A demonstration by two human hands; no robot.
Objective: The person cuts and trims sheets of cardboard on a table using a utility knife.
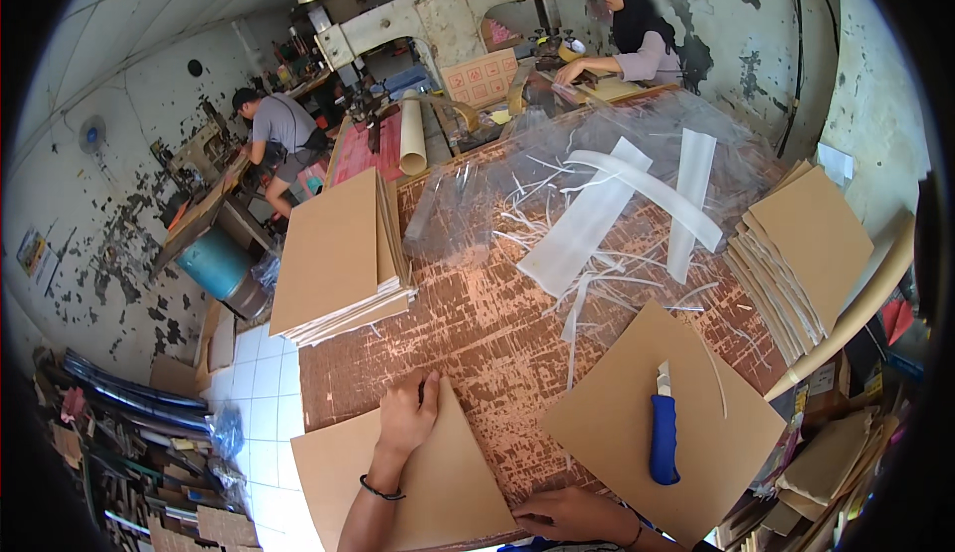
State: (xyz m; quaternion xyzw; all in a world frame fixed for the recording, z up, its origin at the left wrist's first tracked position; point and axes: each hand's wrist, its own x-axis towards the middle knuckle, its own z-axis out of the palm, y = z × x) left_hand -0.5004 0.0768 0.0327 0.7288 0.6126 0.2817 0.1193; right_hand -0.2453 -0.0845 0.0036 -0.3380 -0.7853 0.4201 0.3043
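Head view: I've got the left hand [406, 415] curled on the cardboard sheet [448, 467], right hand [565, 514] at its near corner; pinching, I can't tell. Steadying, I'd judge; next calls for even pressure, utility knife [664, 441] waiting ahead-right of the right hand.

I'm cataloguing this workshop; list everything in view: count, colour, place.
Knife: one, blue handle, right sheet
Sheets: two, brown, table's near side
Sheet stacks: two, brown, table's sides
Strips: many, white, table middle
Plastic: uncounted, clear, table's far side
Table: one, brown, centre
Machine: one, cream, behind table
Drum: one, blue, left background
People: two, greyish tops, background
Clutter: uncounted, mixed, lower corners
Left hand: one, dark wristband, left sheet
Right hand: one, dark wristband, left sheet's corner
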